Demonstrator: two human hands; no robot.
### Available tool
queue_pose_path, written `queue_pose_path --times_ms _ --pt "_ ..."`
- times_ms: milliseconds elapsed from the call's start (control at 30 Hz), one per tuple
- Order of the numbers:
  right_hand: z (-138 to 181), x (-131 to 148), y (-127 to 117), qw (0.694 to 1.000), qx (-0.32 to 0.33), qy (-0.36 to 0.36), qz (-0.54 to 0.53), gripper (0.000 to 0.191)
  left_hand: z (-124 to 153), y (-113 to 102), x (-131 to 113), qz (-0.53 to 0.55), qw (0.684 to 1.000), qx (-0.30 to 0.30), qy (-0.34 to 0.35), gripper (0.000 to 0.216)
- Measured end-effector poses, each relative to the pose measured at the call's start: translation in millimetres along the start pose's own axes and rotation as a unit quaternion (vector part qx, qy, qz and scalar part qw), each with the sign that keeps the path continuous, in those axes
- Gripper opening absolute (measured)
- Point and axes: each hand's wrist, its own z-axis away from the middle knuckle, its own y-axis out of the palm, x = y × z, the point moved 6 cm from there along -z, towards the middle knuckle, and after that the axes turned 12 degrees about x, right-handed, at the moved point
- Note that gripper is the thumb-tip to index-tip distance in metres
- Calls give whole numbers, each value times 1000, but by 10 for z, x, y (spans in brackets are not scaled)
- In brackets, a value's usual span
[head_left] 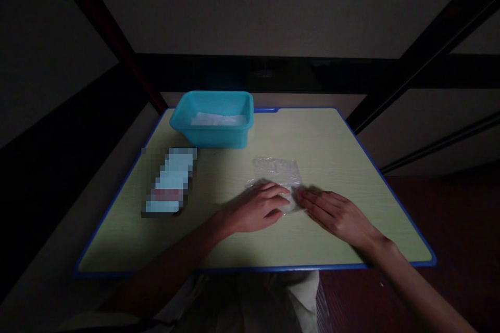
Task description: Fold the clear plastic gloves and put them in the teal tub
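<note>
Left hand (255, 208) flat, open, on clear plastic bag (278, 173) | right hand (336, 214) flat, open, at bag's near edge | bag mid counter (336, 140), near blue tub (213, 118) | tip: press gently, keep fingers spread

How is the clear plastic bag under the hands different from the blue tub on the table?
The clear plastic bag lies flat and crinkled near the middle of the table; the blue tub stands upright at the far edge. The bag is see-through, while the tub is opaque turquoise. The left hand and right hand press on the bag, whereas nothing touches the tub. Both rest on the same table.
</note>
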Motion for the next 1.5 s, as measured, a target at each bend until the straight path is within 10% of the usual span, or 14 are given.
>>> queue_pose_path --times_ms 400,667,1500 --pt "-60 45 -169 995 -92 10 -32 21 60 10 -4 -57 996 -38 -57 43" --pt "-62 40 -181 991 -120 22 -61 13 66 17 -11 -168 980 -72 -72 16" --pt "-72 -138 137 998 -2 21 -53 36 302 -143 9 -238 958 -125 -102 19"
